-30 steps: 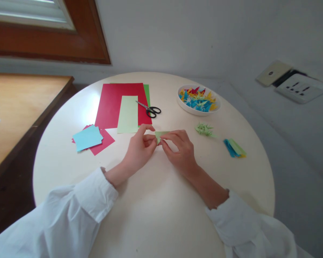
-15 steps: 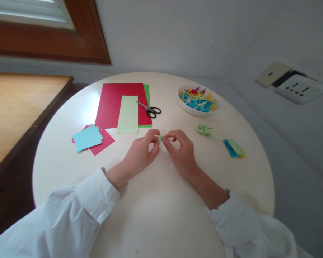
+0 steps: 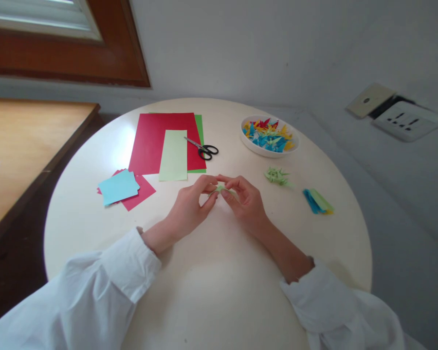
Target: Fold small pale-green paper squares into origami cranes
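Note:
Between my two hands, above the middle of the table, is a small folded piece of pale green paper (image 3: 221, 186). My left hand (image 3: 194, 200) pinches its left side between thumb and fingers. From the other side, my right hand (image 3: 245, 198) grips it the same way, fingertips close to those of the left. Much of the paper is hidden behind the fingers, so its exact shape cannot be made out. To the right of my right hand lies a small heap of pale green folded paper cranes (image 3: 277, 176).
A white dish (image 3: 270, 154) holds many-coloured folded cranes at the back right. Black-handled scissors (image 3: 206, 151) rest by a red sheet (image 3: 149, 141) and a pale green strip (image 3: 173, 155). Blue squares (image 3: 118, 187) lie left, folded coloured papers (image 3: 318, 201) right, on the round table (image 3: 211, 291).
The green paper has been turned or spread and now looks wider between my fingertips. My right fingers have shifted slightly left over it. Everything else stays put.

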`<state>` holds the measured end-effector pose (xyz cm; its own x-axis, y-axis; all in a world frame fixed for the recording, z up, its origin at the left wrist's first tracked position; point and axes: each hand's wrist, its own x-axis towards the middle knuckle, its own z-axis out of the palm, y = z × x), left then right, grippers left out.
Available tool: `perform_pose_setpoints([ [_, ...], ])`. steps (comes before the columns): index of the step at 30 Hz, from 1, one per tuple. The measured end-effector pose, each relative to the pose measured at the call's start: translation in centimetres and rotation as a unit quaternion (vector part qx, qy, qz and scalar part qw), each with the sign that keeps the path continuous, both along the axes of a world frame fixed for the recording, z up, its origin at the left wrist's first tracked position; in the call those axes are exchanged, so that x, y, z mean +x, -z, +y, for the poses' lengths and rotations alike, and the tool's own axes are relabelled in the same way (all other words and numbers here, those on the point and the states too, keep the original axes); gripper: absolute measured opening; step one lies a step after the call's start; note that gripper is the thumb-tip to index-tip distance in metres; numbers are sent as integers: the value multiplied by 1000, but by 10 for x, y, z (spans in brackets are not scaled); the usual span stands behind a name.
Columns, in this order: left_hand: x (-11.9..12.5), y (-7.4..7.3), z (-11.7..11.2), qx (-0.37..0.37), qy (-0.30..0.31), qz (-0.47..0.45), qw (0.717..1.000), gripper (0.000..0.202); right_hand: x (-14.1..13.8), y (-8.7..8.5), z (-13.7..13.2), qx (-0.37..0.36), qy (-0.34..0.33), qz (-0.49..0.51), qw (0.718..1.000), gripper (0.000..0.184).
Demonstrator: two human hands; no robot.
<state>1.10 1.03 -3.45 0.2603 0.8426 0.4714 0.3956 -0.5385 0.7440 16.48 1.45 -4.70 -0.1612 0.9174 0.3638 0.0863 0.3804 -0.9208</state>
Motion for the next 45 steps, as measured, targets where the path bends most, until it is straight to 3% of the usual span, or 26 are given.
perform_pose_setpoints([
  [3, -1, -2, 0, -7, 7, -1, 1000, 18, 3, -2, 1, 14, -9, -15, 1000, 13],
  [9, -2, -4, 1, -47, 1, -12, 999, 15, 3, -4, 2, 66, 57, -60, 994, 11],
  [14, -1, -2, 4, -102, 26, -65, 992, 20, 2, 1, 1, 59, 99, -75, 990, 7],
  [21, -1, 4, 10, -140, 27, -85, 986, 15, 0, 0, 0, 75, 93, -90, 989, 5],
  [28, 0, 0, 9, -171, 34, -105, 979, 17, -1, -3, -2, 65, 94, -116, 987, 8],
  [37, 0, 3, 12, -179, 24, -101, 978, 16, -1, -5, -2, 100, 98, -115, 983, 5],
  [45, -1, 0, 11, -170, 15, -72, 983, 16, -1, -7, -3, 69, 110, -142, 981, 8],
])
